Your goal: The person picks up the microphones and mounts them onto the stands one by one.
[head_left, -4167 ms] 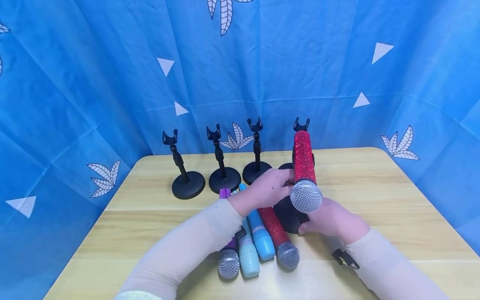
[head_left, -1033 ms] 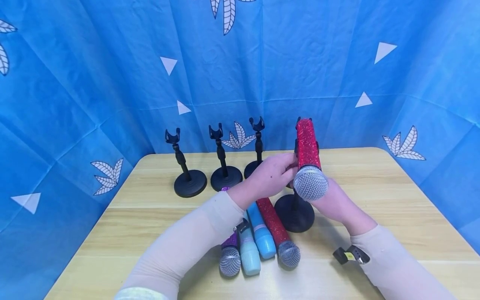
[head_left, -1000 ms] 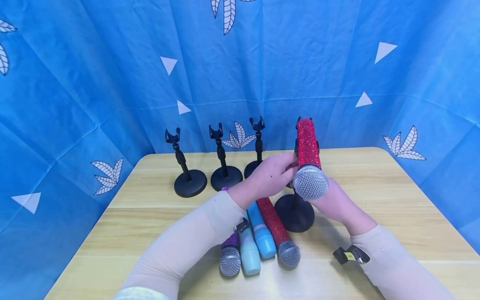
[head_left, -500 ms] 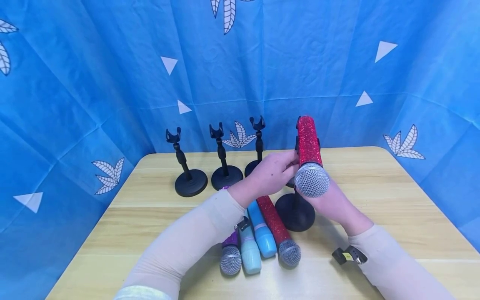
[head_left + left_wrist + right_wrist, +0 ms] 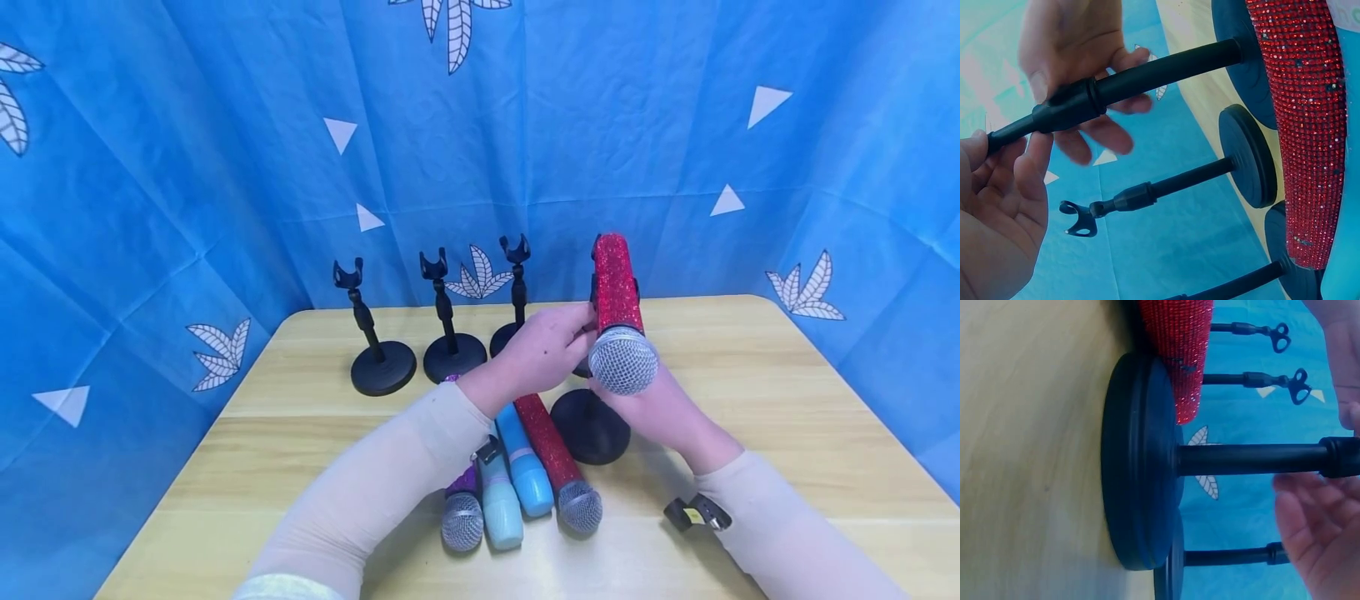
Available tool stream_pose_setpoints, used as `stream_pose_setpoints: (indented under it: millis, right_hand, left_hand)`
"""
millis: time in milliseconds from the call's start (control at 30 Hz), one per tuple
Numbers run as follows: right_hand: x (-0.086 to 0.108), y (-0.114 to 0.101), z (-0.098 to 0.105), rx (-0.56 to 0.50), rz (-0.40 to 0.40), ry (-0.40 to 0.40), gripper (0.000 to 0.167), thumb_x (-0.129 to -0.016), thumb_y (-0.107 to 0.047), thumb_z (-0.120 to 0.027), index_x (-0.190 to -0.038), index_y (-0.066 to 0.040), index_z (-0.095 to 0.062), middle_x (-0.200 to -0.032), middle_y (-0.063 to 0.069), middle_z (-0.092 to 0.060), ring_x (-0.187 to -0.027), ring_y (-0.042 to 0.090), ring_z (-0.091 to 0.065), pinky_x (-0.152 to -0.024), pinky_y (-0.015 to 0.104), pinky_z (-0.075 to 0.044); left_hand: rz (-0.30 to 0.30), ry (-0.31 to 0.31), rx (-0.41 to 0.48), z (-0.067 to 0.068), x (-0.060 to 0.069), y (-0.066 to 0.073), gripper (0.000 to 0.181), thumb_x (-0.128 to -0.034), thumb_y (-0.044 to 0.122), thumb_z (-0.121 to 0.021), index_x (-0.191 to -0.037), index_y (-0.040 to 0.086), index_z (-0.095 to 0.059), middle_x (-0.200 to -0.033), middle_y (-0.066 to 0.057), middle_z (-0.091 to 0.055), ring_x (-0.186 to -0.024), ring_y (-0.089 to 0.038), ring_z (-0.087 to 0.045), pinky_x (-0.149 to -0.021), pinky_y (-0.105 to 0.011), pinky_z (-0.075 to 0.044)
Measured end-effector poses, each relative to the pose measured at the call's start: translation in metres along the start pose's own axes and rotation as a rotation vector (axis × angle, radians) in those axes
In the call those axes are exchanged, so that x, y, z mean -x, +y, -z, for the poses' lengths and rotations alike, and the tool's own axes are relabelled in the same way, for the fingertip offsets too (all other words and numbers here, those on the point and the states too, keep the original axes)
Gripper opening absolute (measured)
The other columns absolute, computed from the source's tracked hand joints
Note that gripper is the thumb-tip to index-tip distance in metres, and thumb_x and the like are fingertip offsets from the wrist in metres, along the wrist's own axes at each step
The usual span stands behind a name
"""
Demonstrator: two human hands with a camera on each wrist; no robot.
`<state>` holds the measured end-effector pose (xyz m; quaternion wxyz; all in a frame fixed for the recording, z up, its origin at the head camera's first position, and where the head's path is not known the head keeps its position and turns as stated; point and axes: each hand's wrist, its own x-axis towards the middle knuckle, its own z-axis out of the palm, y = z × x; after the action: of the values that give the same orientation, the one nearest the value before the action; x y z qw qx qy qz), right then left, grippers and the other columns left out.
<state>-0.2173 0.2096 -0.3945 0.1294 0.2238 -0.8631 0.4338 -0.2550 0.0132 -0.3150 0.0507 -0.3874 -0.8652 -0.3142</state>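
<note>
- Atop a black microphone stand [image 5: 1169, 71], right of centre above the tabletop [image 5: 757, 367], a red glitter microphone [image 5: 619, 287] appears to be held at a tilt, mesh head towards the viewer.
- The stand's slim neck [image 5: 1013, 130] is pinched by the fingers of the left hand [image 5: 536, 354].
- The right hand [image 5: 663, 408] is placed about the collar [image 5: 1072, 106], fingers spread; whether it is gripped cannot be told.
- For good control, the neck is best pinched firmly, the collar handled in line with the pole, and the base [image 5: 590, 427] steadied, as the microphone's head could tip it forward.
- The left sleeve [image 5: 382, 492] is best lifted off the purple microphone [image 5: 462, 521].
</note>
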Motion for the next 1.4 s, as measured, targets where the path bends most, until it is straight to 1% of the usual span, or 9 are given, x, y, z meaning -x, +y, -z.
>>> stream_pose_setpoints:
  millis: [167,400,633,733,867,1000,1167,1300,1400]
  right_hand:
    - [0.003,0.000,0.002,0.054,-0.006,0.019,0.051,-0.092,-0.016,-0.076,-0.136,-0.003,-0.053,-0.129,0.014,-0.059,-0.116,0.027,-0.058,-0.094,0.043,-0.050]
    - [-0.001,0.000,0.001,-0.049,-0.069,0.056,0.067,-0.088,-0.025,-0.082,-0.141,-0.003,-0.046,-0.132,0.011,-0.057,-0.116,0.023,-0.057,-0.093,0.021,-0.046]
    - [0.003,0.002,0.007,0.073,-0.019,0.019,0.044,-0.091,-0.007,-0.073,-0.129,0.006,-0.056,-0.116,0.019,-0.065,-0.105,0.031,-0.063,-0.089,0.050,-0.051]
    - [0.004,0.002,0.010,0.147,0.006,0.013,0.029,-0.091,-0.006,-0.072,-0.116,0.004,-0.063,-0.100,0.016,-0.069,-0.093,0.031,-0.067,-0.080,0.052,-0.054]
    - [0.003,0.001,0.011,0.181,0.013,0.021,0.024,-0.091,-0.007,-0.072,-0.112,0.003,-0.065,-0.093,0.015,-0.070,-0.087,0.032,-0.069,-0.077,0.052,-0.055]
    - [0.002,0.001,0.010,0.146,-0.008,0.016,0.033,-0.091,-0.010,-0.073,-0.118,0.005,-0.062,-0.100,0.017,-0.070,-0.092,0.032,-0.068,-0.080,0.052,-0.054]
    - [0.003,0.003,0.008,0.050,-0.029,-0.027,0.044,-0.093,-0.013,-0.073,-0.132,0.002,-0.058,-0.121,0.019,-0.065,-0.110,0.033,-0.063,-0.092,0.054,-0.050]
    - [0.003,0.003,0.008,0.053,0.013,-0.022,0.043,-0.094,-0.010,-0.072,-0.134,-0.001,-0.058,-0.126,0.019,-0.063,-0.115,0.033,-0.061,-0.095,0.055,-0.049]
    - [0.001,0.004,0.006,0.096,0.072,0.008,0.040,-0.092,-0.007,-0.073,-0.129,-0.001,-0.060,-0.120,0.017,-0.065,-0.110,0.032,-0.063,-0.090,0.054,-0.051]
  left_hand:
    - [0.002,0.002,-0.002,-0.002,0.000,0.000,0.012,-0.1049,0.019,-0.057,-0.115,0.015,-0.063,-0.094,0.009,-0.063,-0.084,-0.005,-0.056,-0.067,-0.018,-0.048]
    - [0.004,0.005,-0.016,-0.002,0.000,0.001,0.012,-0.1050,0.021,-0.057,-0.114,0.015,-0.063,-0.090,0.011,-0.060,-0.082,-0.004,-0.055,-0.064,-0.020,-0.048]
    - [0.010,0.015,-0.021,-0.003,0.001,-0.001,0.013,-0.1052,0.021,-0.057,-0.115,0.015,-0.064,-0.092,0.011,-0.062,-0.082,-0.003,-0.055,-0.065,-0.019,-0.048]
    - [0.008,0.013,-0.020,-0.004,0.001,-0.001,0.014,-0.1053,0.020,-0.056,-0.116,0.015,-0.064,-0.091,0.010,-0.062,-0.082,-0.003,-0.055,-0.064,-0.019,-0.048]
    - [0.009,0.016,-0.033,-0.004,0.001,-0.001,0.013,-0.1053,0.020,-0.056,-0.115,0.015,-0.064,-0.092,0.009,-0.063,-0.084,-0.004,-0.056,-0.065,-0.019,-0.048]
    - [0.031,0.016,-0.024,-0.004,0.002,-0.001,0.015,-0.1050,0.020,-0.057,-0.116,0.014,-0.064,-0.094,0.007,-0.065,-0.084,-0.005,-0.057,-0.066,-0.018,-0.048]
    - [0.034,0.017,-0.005,-0.005,0.003,-0.003,0.016,-0.1045,0.020,-0.058,-0.117,0.014,-0.065,-0.092,0.010,-0.063,-0.082,-0.004,-0.056,-0.064,-0.019,-0.049]
    - [0.015,0.026,-0.024,-0.005,0.003,-0.003,0.013,-0.1044,0.020,-0.058,-0.115,0.015,-0.064,-0.089,0.010,-0.062,-0.081,-0.004,-0.055,-0.063,-0.019,-0.048]
    - [0.012,0.029,-0.049,-0.004,0.002,-0.002,0.013,-0.1043,0.020,-0.058,-0.115,0.015,-0.064,-0.092,0.008,-0.064,-0.082,-0.005,-0.056,-0.065,-0.018,-0.048]
